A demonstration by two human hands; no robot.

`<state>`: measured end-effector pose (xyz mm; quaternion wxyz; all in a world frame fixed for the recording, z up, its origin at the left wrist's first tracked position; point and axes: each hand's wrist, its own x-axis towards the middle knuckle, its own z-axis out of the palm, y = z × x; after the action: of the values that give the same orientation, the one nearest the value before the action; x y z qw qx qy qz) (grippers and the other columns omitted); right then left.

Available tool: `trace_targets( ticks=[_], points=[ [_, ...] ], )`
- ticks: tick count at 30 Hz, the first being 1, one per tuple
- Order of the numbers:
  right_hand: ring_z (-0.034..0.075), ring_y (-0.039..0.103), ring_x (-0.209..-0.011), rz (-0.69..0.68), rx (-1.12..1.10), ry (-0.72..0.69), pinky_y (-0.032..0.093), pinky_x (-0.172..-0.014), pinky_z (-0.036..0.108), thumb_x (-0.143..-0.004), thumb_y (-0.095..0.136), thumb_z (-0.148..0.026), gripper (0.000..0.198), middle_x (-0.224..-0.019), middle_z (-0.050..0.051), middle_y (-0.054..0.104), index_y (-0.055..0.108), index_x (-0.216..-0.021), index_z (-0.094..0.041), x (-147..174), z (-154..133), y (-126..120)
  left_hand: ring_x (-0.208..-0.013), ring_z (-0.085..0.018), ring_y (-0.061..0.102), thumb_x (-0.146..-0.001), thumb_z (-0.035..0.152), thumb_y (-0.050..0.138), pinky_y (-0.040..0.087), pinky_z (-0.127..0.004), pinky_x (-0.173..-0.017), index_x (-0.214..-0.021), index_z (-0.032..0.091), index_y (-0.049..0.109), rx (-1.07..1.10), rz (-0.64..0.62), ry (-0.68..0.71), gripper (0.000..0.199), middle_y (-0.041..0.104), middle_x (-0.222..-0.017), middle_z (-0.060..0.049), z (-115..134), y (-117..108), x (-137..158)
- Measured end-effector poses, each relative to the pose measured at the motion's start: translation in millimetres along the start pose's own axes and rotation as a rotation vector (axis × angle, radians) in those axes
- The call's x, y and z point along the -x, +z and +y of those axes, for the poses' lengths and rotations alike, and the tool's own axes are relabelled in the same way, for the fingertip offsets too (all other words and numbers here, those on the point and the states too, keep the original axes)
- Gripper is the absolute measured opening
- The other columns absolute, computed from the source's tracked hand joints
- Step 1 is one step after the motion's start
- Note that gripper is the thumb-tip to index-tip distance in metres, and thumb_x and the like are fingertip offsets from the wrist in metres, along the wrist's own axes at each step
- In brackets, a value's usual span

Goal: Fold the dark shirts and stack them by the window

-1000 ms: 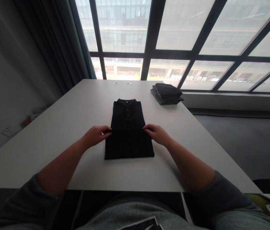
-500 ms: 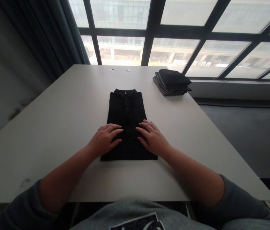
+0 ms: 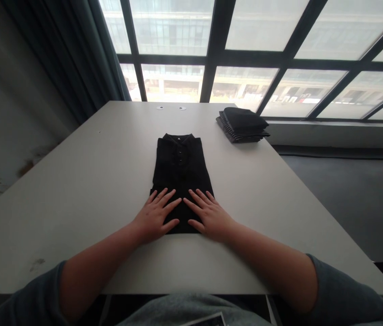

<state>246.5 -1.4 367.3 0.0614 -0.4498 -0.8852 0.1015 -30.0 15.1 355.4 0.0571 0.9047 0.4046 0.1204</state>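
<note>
A black polo shirt [image 3: 179, 167] lies folded into a long rectangle on the white table [image 3: 110, 181]. Its collar and button placket face up at the far end. My left hand [image 3: 155, 215] rests on the lower left part of the shirt with its fingers spread. On the lower right part lies my right hand [image 3: 210, 215], palm down and fingers spread too. The tips of both index fingers almost meet near the shirt's middle. Neither hand grips the cloth. Some of the shirt's bottom corners are hidden under my hands.
A stack of folded dark clothes [image 3: 244, 124], some striped, sits at the table's far right edge. Two small white covers [image 3: 182, 108] are set into the table's back. Behind stand a large window [image 3: 174, 81] and a dark curtain [image 3: 86, 59] on the left.
Both hands have slid toward me, down to the shirt's lower part, and their fingers have spread wider. The view has tilted up slightly.
</note>
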Motion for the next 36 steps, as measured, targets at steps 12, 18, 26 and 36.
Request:
trace_targets(
  ticks=[12,18,26,36],
  points=[
    [0.032,0.017,-0.164,-0.021,0.023,0.042,0.02,-0.133,0.054,-0.104,0.059,-0.049,0.073,-0.177,0.011,0.016,0.034,-0.169,-0.029,1,3,-2,-0.162,-0.033,0.026,-0.105,0.056,0.051,0.021,-0.055,-0.13,-0.167,0.027,0.038,-0.101,-0.016,-0.051,0.07,0.03,-0.174,-0.011,-5,7,-3],
    [0.038,0.021,-0.163,-0.021,-0.015,0.006,0.026,-0.13,0.059,-0.101,0.065,-0.049,0.08,-0.176,0.014,0.015,0.031,-0.17,-0.029,58,-35,11,-0.157,-0.035,0.035,-0.101,0.055,0.058,0.029,-0.054,-0.126,-0.167,0.03,0.038,-0.123,0.029,-0.014,0.073,0.035,-0.172,-0.012,41,7,53],
    [0.037,0.022,-0.162,0.245,-0.006,0.095,0.031,-0.128,0.059,-0.106,0.056,-0.046,0.061,-0.176,0.011,0.024,0.045,-0.164,-0.03,38,3,-11,-0.144,-0.034,0.049,-0.105,0.05,0.05,0.042,-0.055,-0.116,-0.15,0.028,0.057,-0.048,0.169,-0.266,0.051,0.052,-0.159,-0.012,6,-22,21],
    [0.032,0.041,-0.154,0.216,-0.149,0.312,0.03,-0.129,0.049,-0.111,0.048,-0.038,0.053,-0.159,0.017,0.053,0.053,-0.159,-0.018,-129,141,-29,-0.138,-0.04,0.055,-0.103,0.049,0.051,0.042,-0.056,-0.115,-0.162,0.018,0.044,0.024,0.187,-0.591,0.067,0.059,-0.153,-0.019,-126,-11,-157]
  ],
)
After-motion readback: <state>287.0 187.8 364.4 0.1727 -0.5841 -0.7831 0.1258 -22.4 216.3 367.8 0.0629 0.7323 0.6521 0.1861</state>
